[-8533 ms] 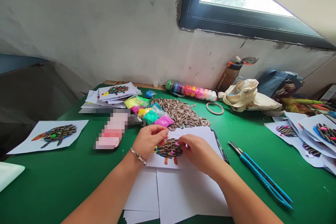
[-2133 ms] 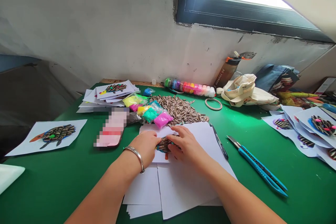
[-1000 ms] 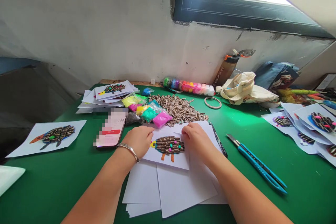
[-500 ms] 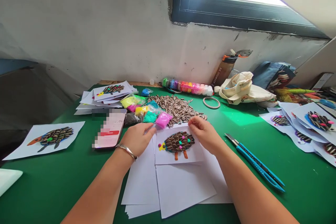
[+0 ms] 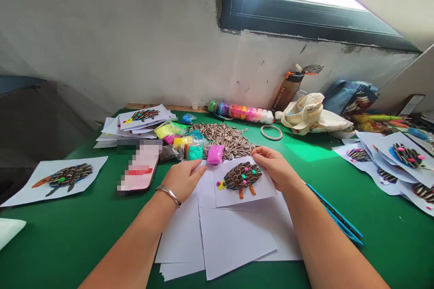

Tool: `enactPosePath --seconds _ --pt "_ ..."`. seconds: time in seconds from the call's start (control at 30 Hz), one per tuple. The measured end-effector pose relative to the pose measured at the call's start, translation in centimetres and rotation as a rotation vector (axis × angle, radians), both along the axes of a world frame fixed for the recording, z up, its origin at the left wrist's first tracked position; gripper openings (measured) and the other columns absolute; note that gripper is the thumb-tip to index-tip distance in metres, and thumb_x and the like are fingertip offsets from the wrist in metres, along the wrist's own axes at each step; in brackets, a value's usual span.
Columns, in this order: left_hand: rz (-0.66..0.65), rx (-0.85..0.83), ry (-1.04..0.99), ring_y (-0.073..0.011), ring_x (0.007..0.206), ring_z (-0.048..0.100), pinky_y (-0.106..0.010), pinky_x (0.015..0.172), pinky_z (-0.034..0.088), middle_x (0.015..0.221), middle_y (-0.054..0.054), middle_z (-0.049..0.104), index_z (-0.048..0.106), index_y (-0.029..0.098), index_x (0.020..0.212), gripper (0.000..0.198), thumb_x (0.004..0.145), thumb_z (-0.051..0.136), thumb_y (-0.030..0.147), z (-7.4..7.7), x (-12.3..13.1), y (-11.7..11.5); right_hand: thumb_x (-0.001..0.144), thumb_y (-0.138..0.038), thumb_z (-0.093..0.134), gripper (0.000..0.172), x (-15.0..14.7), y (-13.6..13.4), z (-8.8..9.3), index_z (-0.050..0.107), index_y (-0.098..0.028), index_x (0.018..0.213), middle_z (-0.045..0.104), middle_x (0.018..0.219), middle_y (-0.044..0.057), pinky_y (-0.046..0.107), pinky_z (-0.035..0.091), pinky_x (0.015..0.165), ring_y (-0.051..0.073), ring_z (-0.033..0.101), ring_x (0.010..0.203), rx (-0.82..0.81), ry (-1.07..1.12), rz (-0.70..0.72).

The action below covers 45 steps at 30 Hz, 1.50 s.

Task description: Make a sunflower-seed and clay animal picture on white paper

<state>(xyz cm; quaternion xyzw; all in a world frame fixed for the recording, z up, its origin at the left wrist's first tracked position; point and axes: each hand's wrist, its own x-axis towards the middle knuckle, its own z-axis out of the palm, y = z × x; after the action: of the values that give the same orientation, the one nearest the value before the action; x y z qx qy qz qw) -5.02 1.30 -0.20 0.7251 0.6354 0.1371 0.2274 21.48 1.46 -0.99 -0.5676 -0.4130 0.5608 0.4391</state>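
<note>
My right hand point(image 5: 275, 168) pinches the upper right edge of a paper card point(image 5: 267, 193). On the card is a hedgehog picture point(image 5: 242, 176) made of sunflower seeds, with pink and green dots, a yellow face and orange-brown legs. It is tilted a little over loose white sheets point(image 5: 237, 239). Left of the card, apart from its edge, my left hand point(image 5: 183, 179) is over the sheets with its thumb and fingers slightly apart, seemingly holding nothing. Just beyond it sit bagged pieces of coloured clay, among them a pink packet point(image 5: 215, 154) and a teal packet point(image 5: 195, 151).
A heap of sunflower seeds point(image 5: 227, 137) lies behind the card. To the left are a phone point(image 5: 144, 167), a seed picture point(image 5: 61, 180) and a paper stack point(image 5: 111, 128). A blue cutter point(image 5: 342, 221) is partly behind my right forearm. More seed pictures point(image 5: 407, 158) lie far right.
The card has shifted right with my right hand and is turned slightly. My left hand, which was at the card's left edge, is now apart from it.
</note>
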Motion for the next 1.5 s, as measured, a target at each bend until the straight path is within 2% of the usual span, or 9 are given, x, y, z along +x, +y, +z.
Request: enactPosePath --seconds 0.17,0.37,0.67,0.77,0.87,0.97,1.17,1.33,1.5 --pt "-0.021 0.044 0.003 -0.0219 0.097 0.064 -0.027 0.078 0.046 0.096 -0.001 0.072 0.070 0.028 0.097 0.032 0.086 0.045 0.044 -0.2 0.1 0.0 0.061 -0.037 0.072 0.042 0.0 0.2 -0.4 0.064 -0.018 0.097 0.064 0.074 0.002 0.026 0.042 0.053 0.016 0.058 0.063 -0.032 -0.095 0.012" --pt "-0.022 0.044 -0.023 -0.0217 0.097 0.064 -0.027 0.079 0.047 0.103 -0.001 0.072 0.070 0.025 0.104 0.037 0.085 0.046 0.046 0.0 0.4 0.0 0.061 -0.031 0.071 0.023 -0.1 0.2 -0.6 0.068 -0.017 0.079 0.059 0.067 -0.002 0.021 0.035 0.049 0.010 0.050 0.057 0.010 -0.135 0.083" --pt "-0.007 0.063 -0.158 -0.0217 0.091 0.065 -0.027 0.071 0.048 0.095 0.002 0.073 0.073 0.027 0.097 0.040 0.087 0.044 0.053 0.7 0.8 -0.5 0.061 -0.037 0.077 0.035 0.8 -0.3 0.9 0.061 -0.018 0.086 0.063 0.067 0.000 0.027 0.047 0.052 0.015 0.059 0.056 0.022 0.182 0.071" --pt "0.037 0.061 -0.237 -0.0234 0.092 0.065 -0.027 0.071 0.048 0.091 0.001 0.073 0.073 0.025 0.095 0.042 0.087 0.044 0.054 0.8 0.9 -0.7 0.067 -0.039 0.074 0.034 0.7 -0.6 1.2 0.057 -0.021 0.090 0.064 0.069 0.001 0.032 0.049 0.046 0.019 0.062 0.053 -0.018 0.306 0.155" --pt "0.094 -0.001 -0.430 -0.0254 0.092 0.065 -0.029 0.071 0.050 0.089 -0.001 0.073 0.072 0.022 0.093 0.045 0.084 0.048 0.059 0.3 1.1 -0.7 0.073 -0.039 0.069 0.030 0.2 -0.9 1.5 0.052 -0.023 0.093 0.065 0.073 0.002 0.036 0.050 0.040 0.024 0.064 0.053 -0.025 0.430 0.248" --pt "0.090 -0.188 -0.819 -0.0266 0.095 0.065 -0.032 0.078 0.052 0.094 -0.007 0.072 0.071 0.016 0.093 0.051 0.080 0.055 0.063 -0.2 1.8 -0.8 0.076 -0.036 0.067 0.028 -0.4 -1.2 1.6 0.051 -0.024 0.095 0.065 0.073 0.002 0.037 0.050 0.038 0.025 0.064 0.050 -0.007 0.529 0.273" --pt "0.088 -0.664 -1.491 -0.0304 0.087 0.069 -0.043 0.077 0.056 0.099 -0.015 0.071 0.059 0.014 0.118 0.052 0.084 0.058 0.053 0.9 3.5 -1.9 0.072 -0.028 0.073 0.027 -1.9 -1.1 0.8 0.058 -0.021 0.093 0.066 0.071 0.000 0.026 0.050 0.046 0.016 0.063 0.054 -0.013 0.598 0.129" --pt "0.108 -0.818 -1.566 -0.0329 0.088 0.070 -0.046 0.076 0.057 0.101 -0.017 0.071 0.053 0.013 0.127 0.047 0.090 0.053 0.042 1.4 3.5 -2.3 0.067 -0.027 0.077 0.038 -2.5 -0.5 -0.2 0.062 -0.019 0.101 0.070 0.076 0.002 0.027 0.051 0.059 0.016 0.065 0.064 -0.012 0.572 0.014" --pt "0.227 -0.743 -1.608 -0.0308 0.087 0.071 -0.043 0.077 0.058 0.101 -0.017 0.072 0.052 0.011 0.128 0.042 0.092 0.052 0.031 1.2 3.1 -1.6 0.072 -0.034 0.072 0.035 -2.8 -0.5 -0.2 0.065 -0.019 0.103 0.071 0.072 0.002 0.024 0.051 0.055 0.016 0.065 0.062 -0.058 0.567 -0.008"
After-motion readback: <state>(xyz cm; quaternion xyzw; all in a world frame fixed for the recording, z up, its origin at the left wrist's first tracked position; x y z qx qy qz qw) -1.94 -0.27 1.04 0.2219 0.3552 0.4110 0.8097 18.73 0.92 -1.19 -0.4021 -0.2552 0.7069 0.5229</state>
